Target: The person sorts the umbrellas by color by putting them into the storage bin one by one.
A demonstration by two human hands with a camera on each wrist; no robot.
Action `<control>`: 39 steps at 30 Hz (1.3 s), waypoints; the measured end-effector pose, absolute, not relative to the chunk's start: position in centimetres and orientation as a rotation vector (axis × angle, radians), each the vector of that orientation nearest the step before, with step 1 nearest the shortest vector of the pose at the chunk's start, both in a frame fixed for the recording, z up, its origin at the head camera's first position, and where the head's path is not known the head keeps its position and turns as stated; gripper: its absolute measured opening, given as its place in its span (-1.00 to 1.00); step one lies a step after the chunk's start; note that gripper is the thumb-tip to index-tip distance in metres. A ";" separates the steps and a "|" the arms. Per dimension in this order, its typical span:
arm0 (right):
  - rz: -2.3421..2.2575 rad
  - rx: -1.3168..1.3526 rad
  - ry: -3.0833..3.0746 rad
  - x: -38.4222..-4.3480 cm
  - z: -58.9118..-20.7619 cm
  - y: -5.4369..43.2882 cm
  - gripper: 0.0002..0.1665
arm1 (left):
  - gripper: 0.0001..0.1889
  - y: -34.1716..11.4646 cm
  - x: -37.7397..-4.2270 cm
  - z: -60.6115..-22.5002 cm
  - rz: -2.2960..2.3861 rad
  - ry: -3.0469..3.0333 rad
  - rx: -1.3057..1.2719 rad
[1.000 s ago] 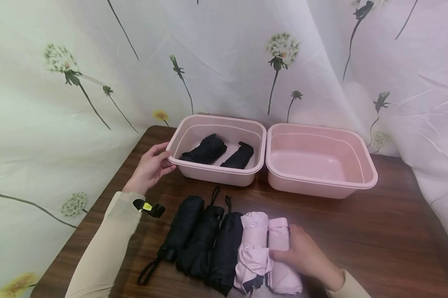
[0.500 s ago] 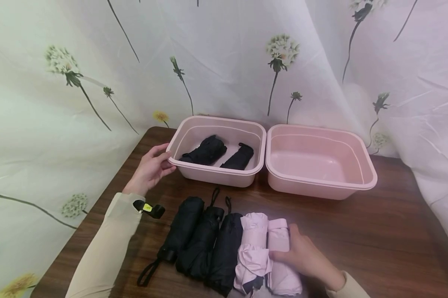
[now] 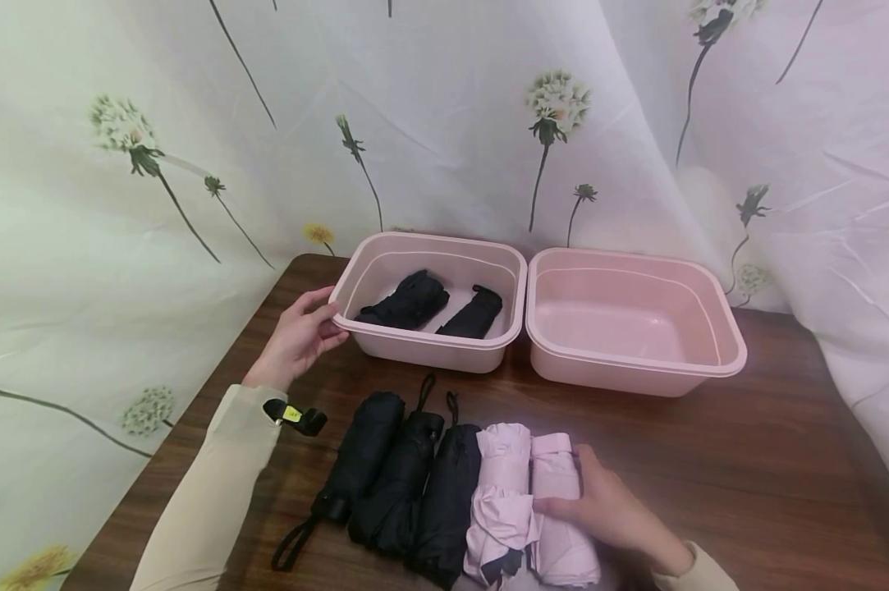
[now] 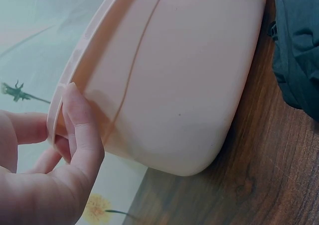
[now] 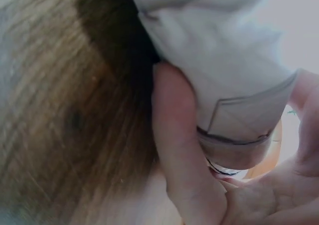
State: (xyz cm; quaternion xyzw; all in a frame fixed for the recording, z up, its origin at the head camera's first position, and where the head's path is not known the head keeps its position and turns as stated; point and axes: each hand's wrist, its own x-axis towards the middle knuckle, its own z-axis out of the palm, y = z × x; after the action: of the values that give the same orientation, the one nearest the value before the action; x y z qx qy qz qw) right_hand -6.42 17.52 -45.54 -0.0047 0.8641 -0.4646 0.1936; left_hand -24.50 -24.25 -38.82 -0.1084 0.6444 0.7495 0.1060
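At the far left of the table, my left hand (image 3: 296, 341) pinches the corner rim of a pale pink plastic basin (image 3: 429, 353); the left wrist view shows its fingers (image 4: 83, 120) over that rim. Two black folded umbrellas, one bulky (image 3: 410, 300) and one slimmer (image 3: 474, 313), lie inside. My right hand (image 3: 610, 505) grips a light pink folded umbrella (image 3: 565, 546) at the right end of a row, thumb on one side and fingers on the other. Beside it lie a loosely wrapped pink umbrella (image 3: 505, 464) and three black umbrellas (image 3: 400, 484).
A second pink basin (image 3: 639, 373), with nothing inside, stands right of the first, their rims nearly touching. Behind both hangs a white curtain (image 3: 451, 123) printed with dandelions. Brown wooden tabletop (image 3: 776, 460) extends to the right of the row.
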 end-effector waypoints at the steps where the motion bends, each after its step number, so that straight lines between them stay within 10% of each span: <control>1: -1.307 -0.012 2.421 -6.4 -45.5 17.5 0.05 | -0.46 -24.2 -24.5 -38.8 2.208 1.896 -0.318; 39: -1.718 0.161 2.286 -8.7 -41.3 19.4 -0.21 | -0.43 -24.3 -24.4 -38.9 2.192 1.918 -0.315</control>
State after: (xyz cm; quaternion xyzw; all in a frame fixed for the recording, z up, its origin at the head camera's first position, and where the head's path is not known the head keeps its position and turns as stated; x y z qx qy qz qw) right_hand -8.70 19.40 -41.35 0.0556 0.7904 -0.5941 0.1386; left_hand -24.37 -24.33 -38.91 -0.1068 0.6511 0.7440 0.1059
